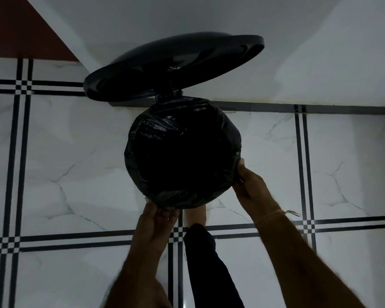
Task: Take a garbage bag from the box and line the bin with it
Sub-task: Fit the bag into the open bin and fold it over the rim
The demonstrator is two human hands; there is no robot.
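Garbage bag (142, 132) hides bin rim; both hands (250, 185) gripping edge

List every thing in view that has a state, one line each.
Bin lid: raised open, tilted back toward the wall.
Garbage bag: in the bin, its edge folded over the rim all round.
Left hand: gripping the bag edge at the near rim.
Right hand: gripping the bag edge at the right rim.
Foot: at the bin's base; whether it presses a pedal is hidden.
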